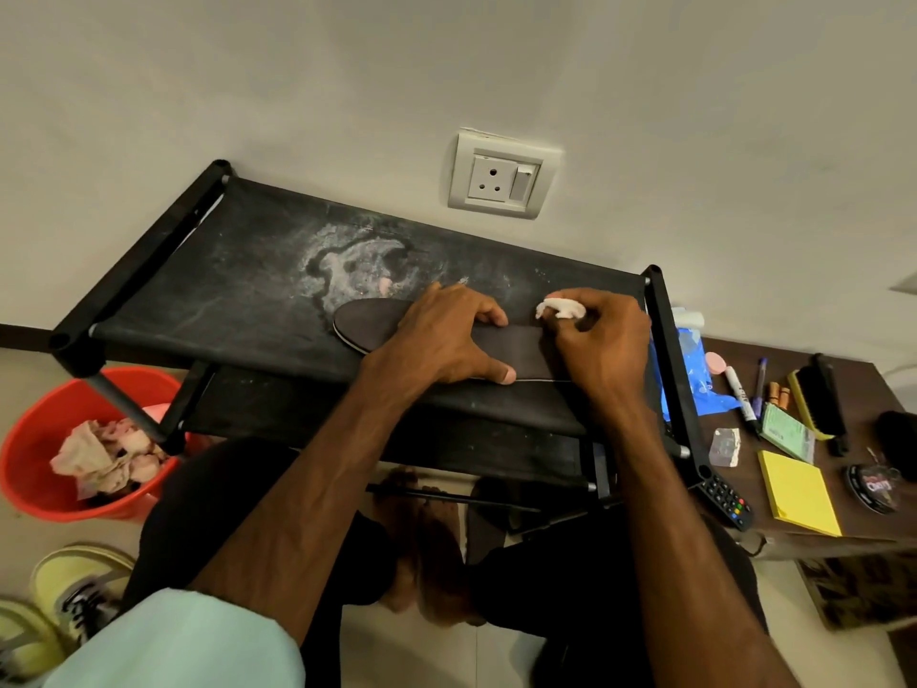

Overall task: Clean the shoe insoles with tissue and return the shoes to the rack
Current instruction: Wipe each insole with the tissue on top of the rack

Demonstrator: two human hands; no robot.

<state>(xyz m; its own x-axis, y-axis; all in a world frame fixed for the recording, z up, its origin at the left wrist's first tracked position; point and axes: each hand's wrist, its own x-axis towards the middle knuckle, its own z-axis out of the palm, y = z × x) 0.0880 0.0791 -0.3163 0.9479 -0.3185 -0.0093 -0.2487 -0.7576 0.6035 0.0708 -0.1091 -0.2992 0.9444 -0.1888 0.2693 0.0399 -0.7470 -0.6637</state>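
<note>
A dark insole (369,324) lies flat on the top shelf of the black fabric shoe rack (223,270). My left hand (446,335) presses down on its middle, fingers spread over the far edge and thumb at the near edge. My right hand (600,340) grips a small wad of white tissue (558,307) at the insole's right end. A pair of pale yellow shoes (64,603) stands on the floor at the lower left.
A red bucket (30,439) with crumpled used tissues sits left of the rack. To the right, a brown table (853,531) carries markers, yellow sticky notes, a brush, a remote and a blue plastic bag. A wall socket (501,178) is above the rack.
</note>
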